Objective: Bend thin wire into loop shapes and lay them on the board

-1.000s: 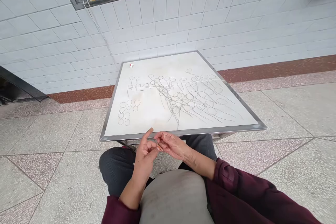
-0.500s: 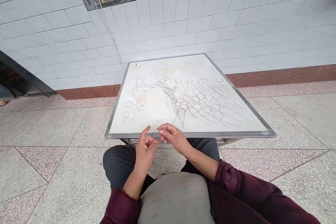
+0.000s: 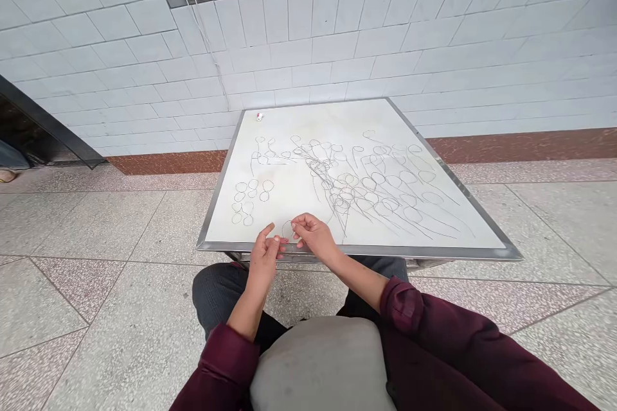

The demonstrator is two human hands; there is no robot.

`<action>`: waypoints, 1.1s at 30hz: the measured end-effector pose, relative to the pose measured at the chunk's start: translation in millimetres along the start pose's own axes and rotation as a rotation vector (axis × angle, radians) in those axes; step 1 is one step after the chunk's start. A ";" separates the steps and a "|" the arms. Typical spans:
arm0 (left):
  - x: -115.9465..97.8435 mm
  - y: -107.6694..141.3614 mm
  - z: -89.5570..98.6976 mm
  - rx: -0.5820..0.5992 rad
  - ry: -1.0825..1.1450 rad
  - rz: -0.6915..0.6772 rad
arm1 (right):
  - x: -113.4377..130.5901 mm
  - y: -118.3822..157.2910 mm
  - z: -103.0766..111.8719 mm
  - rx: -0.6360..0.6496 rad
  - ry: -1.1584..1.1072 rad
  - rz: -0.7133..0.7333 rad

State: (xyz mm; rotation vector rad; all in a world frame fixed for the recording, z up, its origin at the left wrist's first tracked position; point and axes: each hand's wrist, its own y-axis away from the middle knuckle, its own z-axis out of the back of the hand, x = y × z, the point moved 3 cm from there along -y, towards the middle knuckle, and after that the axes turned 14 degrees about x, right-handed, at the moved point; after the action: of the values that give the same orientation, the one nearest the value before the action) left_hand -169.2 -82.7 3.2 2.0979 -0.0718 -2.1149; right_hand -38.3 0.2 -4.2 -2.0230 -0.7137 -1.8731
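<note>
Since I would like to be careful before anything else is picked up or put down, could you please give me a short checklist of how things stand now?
1. Right hand has a grip: ok, its fingers pinch the thin wire loop.
2. Left hand has a grip: cannot tell, the contact at its fingertips is too small to see.
3. Figure-eight wires apart from the tangled wires: ok, they lie grouped on the table's left side.
4. Tangled wires separated: not ok, many overlap.
5. Small red-and-white object away from both hands: ok, it sits near the far left corner.
</note>
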 end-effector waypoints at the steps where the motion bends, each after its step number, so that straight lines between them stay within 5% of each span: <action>1: 2.4 -1.4 3.9 -0.023 -0.007 -0.002 | -2.9 -6.2 0.5 -0.010 0.004 -0.009; 15: 38.8 28.9 51.7 -0.146 -0.044 0.010 | -26.6 -101.3 -13.7 -0.036 -0.002 -0.183; 21: 45.4 38.3 67.7 -0.204 -0.034 0.041 | -26.1 -114.9 -25.1 -0.013 0.024 -0.210; 33: 72.0 39.2 67.8 -0.157 -0.100 0.051 | -29.6 -120.6 -33.6 0.017 0.069 -0.154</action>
State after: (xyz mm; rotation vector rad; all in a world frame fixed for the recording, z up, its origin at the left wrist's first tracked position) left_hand -233.8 -137.4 -61.3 1.8828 0.0270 -2.1206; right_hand -132.5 78.4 -43.8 -1.9321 -0.8860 -2.0032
